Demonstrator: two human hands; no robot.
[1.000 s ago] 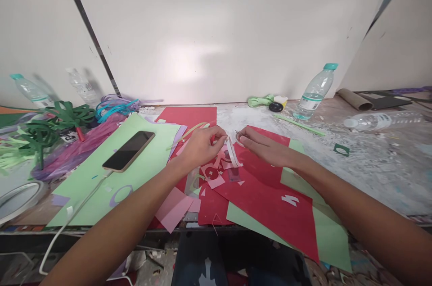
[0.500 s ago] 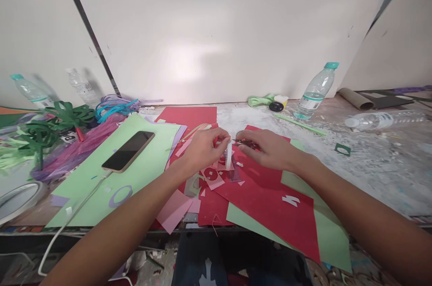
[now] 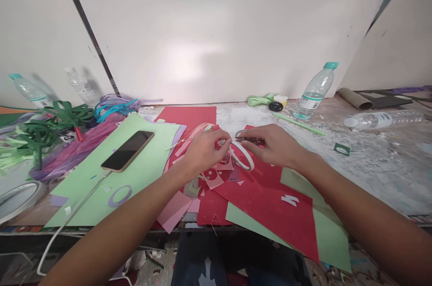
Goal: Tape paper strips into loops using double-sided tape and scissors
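My left hand [image 3: 211, 147] pinches the edge of a white tape roll [image 3: 245, 158] between thumb and fingertips, above red paper. The roll is tilted, with its ring opening showing. Close on the right, my right hand [image 3: 266, 142] is closed around dark-handled scissors [image 3: 253, 141], mostly hidden by the fingers. The scissors' tip end lies near the left fingertips. Below both hands lie pink paper scraps [image 3: 213, 179] with round holes, on top of the red sheets [image 3: 270, 205]. Small white strips [image 3: 290, 200] rest on the red paper at the right.
A phone [image 3: 128, 151] with a white cable lies on green paper [image 3: 148, 178] at the left. A water bottle [image 3: 313, 94] stands at the back right; another [image 3: 384, 120] lies on its side. A larger tape roll [image 3: 38, 192] sits far left, near dark green paper loops [image 3: 69, 114].
The white tape roll has turned from nearly edge-on to a visible ring and swung to the right. My right hand has shifted slightly, with the scissors still in it.
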